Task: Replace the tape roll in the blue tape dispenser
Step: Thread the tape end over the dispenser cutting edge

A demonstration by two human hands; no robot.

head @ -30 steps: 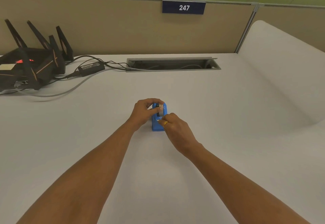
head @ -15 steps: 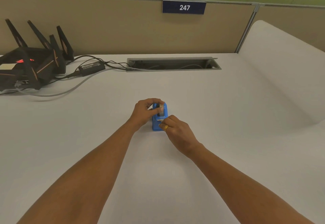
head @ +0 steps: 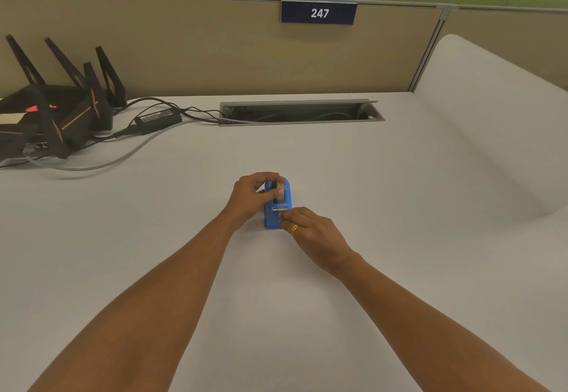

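i am watching the blue tape dispenser [head: 274,211] standing on the bench [head: 405,213] just above the middle of my view, its cutter end [head: 280,208] pointing back toward the person at six o'clock. the left hand [head: 250,196] is coming in from eight o'clock and is gripping the dispenser's upper body, thumb on the near side and forefinger curling over the top, right where the tape roll [head: 280,191] is sitting as a pale sliver in its cradle. the right hand [head: 315,233], wearing a ring [head: 294,229], is lying at four o'clock of the dispenser with its fingers curled and its fingertips [head: 285,217] touching the cutter end. something pale is showing there, but it is too small for me to say, so i cannot tell whether that hand is pinching a tape end or only bracing the base. i am judging that the roll is already seated and the step in hand is threading or settling the tape at the cutter, though it could equally be the start of pulling a roll out. the next move is calling for the left hand to be steadying the body while the right is working finely at the blade, minding the teeth. a router [head: 58,112] and its power brick [head: 158,119] are sitting well apart at ten o'clock.
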